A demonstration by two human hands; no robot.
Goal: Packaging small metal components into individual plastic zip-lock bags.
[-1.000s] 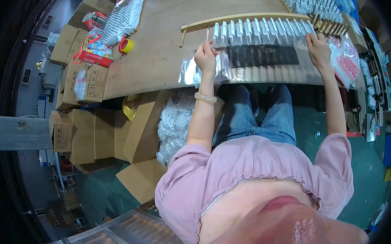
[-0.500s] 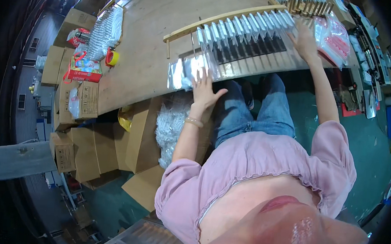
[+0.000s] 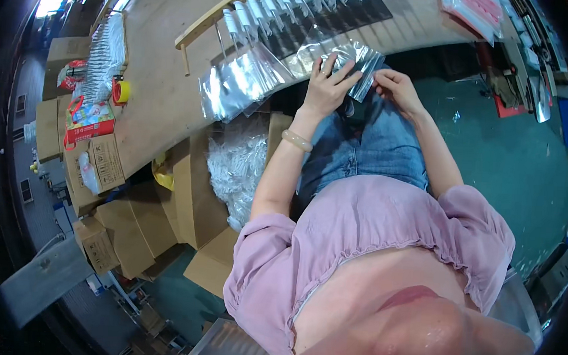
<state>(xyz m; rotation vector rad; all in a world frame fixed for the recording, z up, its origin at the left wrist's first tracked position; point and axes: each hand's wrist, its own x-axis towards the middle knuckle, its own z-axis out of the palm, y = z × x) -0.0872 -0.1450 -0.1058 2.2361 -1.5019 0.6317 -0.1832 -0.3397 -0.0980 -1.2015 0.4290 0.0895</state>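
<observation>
A shiny clear plastic bag (image 3: 367,71) is at the table's front edge, between my hands. My left hand (image 3: 327,89) lies against its left side with the fingers spread. On the bag's right edge, the fingertips of my right hand (image 3: 400,93) are pinched together. Left of them, a stack of flat clear plastic bags (image 3: 244,77) overhangs the edge. Behind it stands a wooden rack (image 3: 206,22), with a row of white pieces in clear plastic (image 3: 261,13) hanging from it. A dark flat strip (image 3: 335,26) lies in front of that row.
Below the table, an open carton (image 3: 195,198) stands beside a heap of clear plastic (image 3: 238,168). Farther left are a red box (image 3: 92,121), a yellow tape roll (image 3: 121,91) and another row of wrapped pieces (image 3: 107,53). Pink packets in plastic (image 3: 473,12) lie at the right.
Both hands have come together at the table edge: the left moved right off the bag stack, the right came down from the rack's right end. A clear bag is now between them. The view has shifted.
</observation>
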